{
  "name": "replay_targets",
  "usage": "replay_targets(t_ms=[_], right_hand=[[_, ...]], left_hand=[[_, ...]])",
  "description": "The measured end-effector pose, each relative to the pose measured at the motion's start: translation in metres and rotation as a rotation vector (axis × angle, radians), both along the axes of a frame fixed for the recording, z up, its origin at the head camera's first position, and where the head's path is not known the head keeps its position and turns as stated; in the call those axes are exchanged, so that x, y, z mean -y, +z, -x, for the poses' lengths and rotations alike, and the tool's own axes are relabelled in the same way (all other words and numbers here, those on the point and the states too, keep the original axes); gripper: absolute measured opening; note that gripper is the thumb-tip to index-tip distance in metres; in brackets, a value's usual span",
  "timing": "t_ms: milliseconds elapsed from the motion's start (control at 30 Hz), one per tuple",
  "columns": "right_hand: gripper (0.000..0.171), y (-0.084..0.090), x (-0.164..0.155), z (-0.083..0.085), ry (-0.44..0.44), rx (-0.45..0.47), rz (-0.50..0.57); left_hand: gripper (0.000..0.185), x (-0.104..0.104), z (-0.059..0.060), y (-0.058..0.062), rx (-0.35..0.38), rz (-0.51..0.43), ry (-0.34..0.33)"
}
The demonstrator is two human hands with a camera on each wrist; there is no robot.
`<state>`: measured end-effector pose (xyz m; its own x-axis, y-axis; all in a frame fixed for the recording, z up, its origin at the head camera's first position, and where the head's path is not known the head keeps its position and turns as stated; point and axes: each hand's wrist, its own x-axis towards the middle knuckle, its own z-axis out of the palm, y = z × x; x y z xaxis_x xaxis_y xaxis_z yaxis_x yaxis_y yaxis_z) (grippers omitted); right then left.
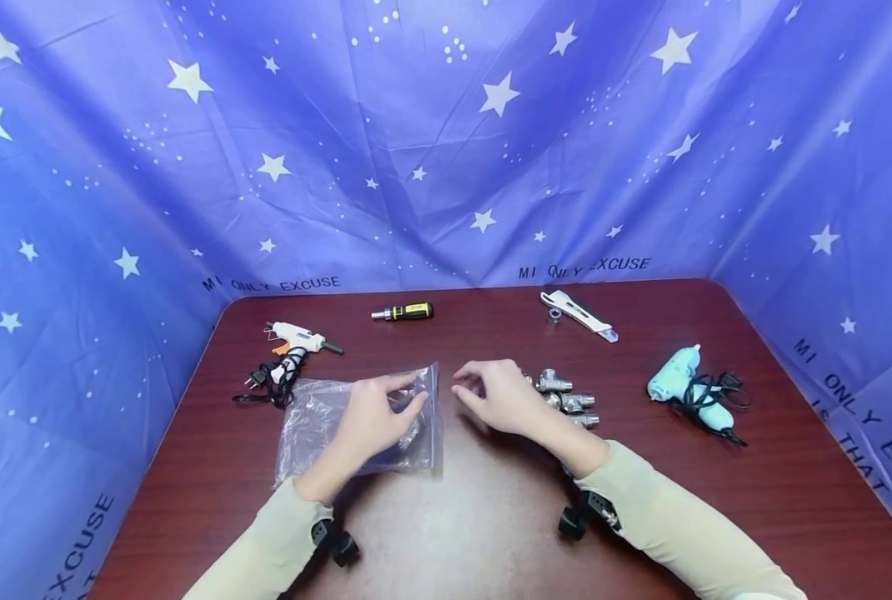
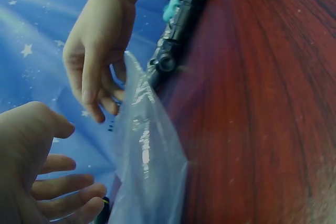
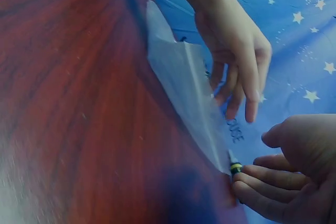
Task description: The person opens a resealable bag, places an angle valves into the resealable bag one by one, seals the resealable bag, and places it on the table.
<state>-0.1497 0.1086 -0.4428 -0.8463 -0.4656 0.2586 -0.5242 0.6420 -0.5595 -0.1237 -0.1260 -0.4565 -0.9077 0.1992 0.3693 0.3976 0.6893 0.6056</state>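
Star-printed blue cloth walls in a dark red wooden bench (image 1: 491,517), with tools laid around its far edge. At the centre lies a clear plastic bag (image 1: 326,421), its zip mouth turned toward three o'clock. The left hand (image 1: 374,417) rests on top of the bag near that mouth, fingers relaxed and slightly bent, pinning the film rather than pinching it; the left wrist view shows its fingers spread and holding nothing. The right hand (image 1: 494,396) hovers just beside the mouth, at about three o'clock from it, fingers loosely curved and empty, its grip neither closed nor wrapped on anything. Behind that hand, touching each other, sit several metal pipe fittings (image 1: 566,396).

Both hands appear to be working at the bag's opening. To do this well, each hand would best take one lip of the mouth with thumb and forefinger and draw the lips apart evenly, keeping the bag flat so the thin film does not crumple or slide.

Farther off lie a white glue gun (image 1: 296,337) at ten o'clock, a screwdriver (image 1: 404,312) at twelve, a utility knife (image 1: 577,315) at one and a teal glue gun (image 1: 686,383) at three.
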Motion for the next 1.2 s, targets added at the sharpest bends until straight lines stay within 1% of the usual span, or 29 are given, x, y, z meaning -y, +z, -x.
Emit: replay_targets(t_ms=[133,200,300,400,500,600,767,867,967,1200], right_hand=[[0.012,-0.011,0.014,-0.004,0.03,0.043,-0.025],[0.011,-0.014,0.019,-0.005,0.048,0.056,-0.028],[0.009,-0.017,0.024,-0.005,0.065,0.059,-0.039],[0.008,-0.018,0.027,-0.004,0.068,0.077,-0.042],[0.005,-0.02,0.028,-0.003,0.057,0.11,-0.034],[0.004,-0.022,0.029,-0.002,0.041,0.134,-0.01],[0.006,-0.023,0.027,0.001,0.011,0.138,0.006],[0.008,-0.023,0.026,0.002,-0.007,0.135,-0.002],[0.009,-0.023,0.024,0.004,-0.019,0.126,-0.016],[0.011,-0.022,0.021,0.008,-0.025,0.085,-0.027]], left_hand=[[0.029,-0.005,-0.001,-0.007,0.1,-0.025,-0.009],[0.025,-0.007,-0.001,-0.011,0.143,-0.033,-0.002],[0.017,-0.01,0.0,-0.014,0.197,-0.032,0.014],[0.009,-0.013,0.001,-0.017,0.261,-0.063,0.007],[0.006,-0.015,0.002,-0.019,0.304,-0.107,-0.014],[0.005,-0.015,0.003,-0.02,0.334,-0.138,-0.016],[0.004,-0.014,0.003,-0.017,0.353,-0.179,-0.004],[0.002,-0.013,0.003,-0.014,0.331,-0.184,0.013],[0.006,-0.011,0.003,-0.011,0.298,-0.178,0.027],[0.007,-0.008,0.002,-0.007,0.241,-0.207,0.015]])
